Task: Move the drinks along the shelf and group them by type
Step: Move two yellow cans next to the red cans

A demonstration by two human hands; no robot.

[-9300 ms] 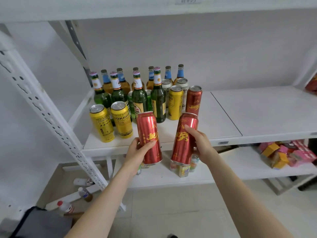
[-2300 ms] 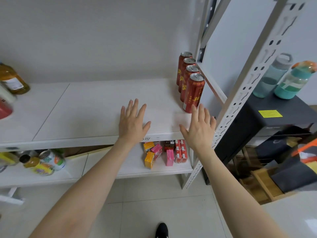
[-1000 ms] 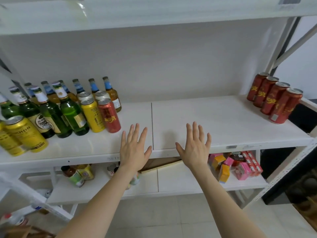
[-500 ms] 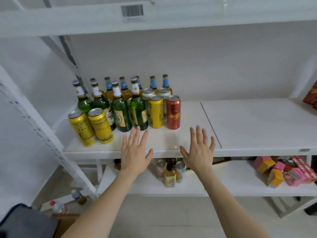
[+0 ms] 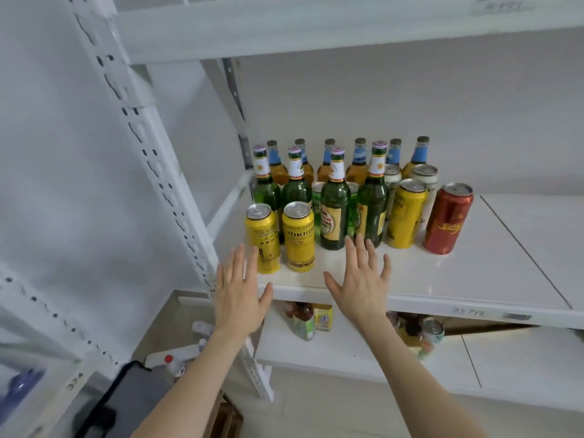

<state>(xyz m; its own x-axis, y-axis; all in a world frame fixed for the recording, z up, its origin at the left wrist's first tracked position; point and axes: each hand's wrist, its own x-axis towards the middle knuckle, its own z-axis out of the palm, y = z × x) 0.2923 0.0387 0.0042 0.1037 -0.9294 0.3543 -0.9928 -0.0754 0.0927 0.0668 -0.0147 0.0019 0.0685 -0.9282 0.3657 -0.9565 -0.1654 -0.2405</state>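
Now both hands empty, fingers spread: left hand (image 5: pixel 240 295), right hand (image 5: pixel 363 279) before shelf (image 5: pixel 474 279); lone red can (image 5: pixel 448 219) at 2 o'clock; advise upright mid-body grasp, clearing yellow can (image 5: pixel 406 214)

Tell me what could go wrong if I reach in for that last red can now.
1. The red can stands right beside a yellow can; a wide grab could knock that over, and a fall might carry into the green bottles packed next to it.
2. The right hand hovers open just in front of the green bottles; sweeping sideways from there might clip one.
3. The left hand is close to the two front yellow cans near the shelf edge; a bump could tip them off.
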